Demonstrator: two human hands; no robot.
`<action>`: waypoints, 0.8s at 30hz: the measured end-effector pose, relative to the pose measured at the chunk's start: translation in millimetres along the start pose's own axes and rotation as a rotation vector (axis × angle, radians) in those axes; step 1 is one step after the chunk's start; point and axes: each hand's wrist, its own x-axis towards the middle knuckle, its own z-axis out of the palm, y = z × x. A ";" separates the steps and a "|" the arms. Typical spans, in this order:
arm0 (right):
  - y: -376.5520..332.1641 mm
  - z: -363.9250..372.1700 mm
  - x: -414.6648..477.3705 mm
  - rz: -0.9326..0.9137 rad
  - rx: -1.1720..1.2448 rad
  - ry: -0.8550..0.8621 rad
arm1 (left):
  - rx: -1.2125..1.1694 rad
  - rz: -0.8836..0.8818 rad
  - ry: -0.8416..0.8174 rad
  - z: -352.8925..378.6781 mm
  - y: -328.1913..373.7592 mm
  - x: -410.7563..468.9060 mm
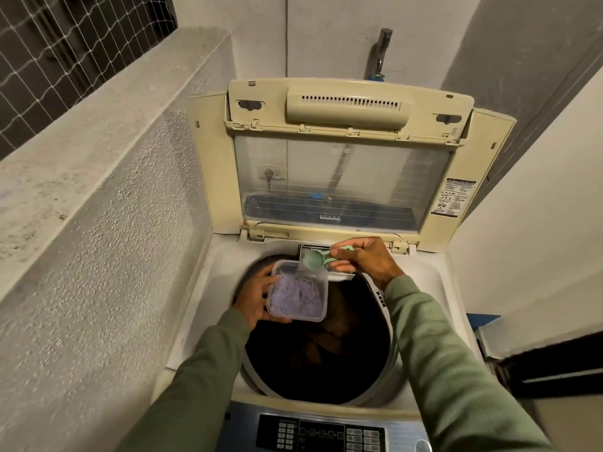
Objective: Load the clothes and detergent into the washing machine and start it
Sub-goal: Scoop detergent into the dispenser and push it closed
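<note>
Pretty cramped corner tbh. Hemmed in by a rough wall (98, 256) down the whole left of the frame and a smooth wall (538, 223) on the right, both just beside the washing machine (208, 288). Blocked at the back too, upper middle, by the raised lid (342, 171) standing upright. Only really open from above and from the bottom edge, over the control panel (326, 433). Lower half of the drum mouth (319, 376) wide open, with dark clothes (326, 340) low inside. Upper half crowded though: left hand (253, 300) gripping the detergent tub (297, 291) over the rim, right hand (365, 259) pinching a green scoop (318, 257) above the drawer (339, 277) sticking out there.
</note>
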 end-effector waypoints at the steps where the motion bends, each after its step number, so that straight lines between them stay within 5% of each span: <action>1: -2.3 4.9 -1.5 -0.003 -0.034 -0.043 | -0.003 0.010 -0.006 3.5 0.6 -1.7; 7: 3.6 30.9 -1.1 -0.153 -0.466 -0.102 | -0.045 0.046 -0.058 19.1 5.8 -4.4; 17: 0.1 32.7 -13.2 -0.233 -0.823 -0.291 | -0.057 0.053 -0.023 25.5 16.0 -7.3; 24: -1.9 27.2 -13.0 -0.323 -0.780 -0.005 | -0.078 0.039 -0.004 32.9 13.0 -8.7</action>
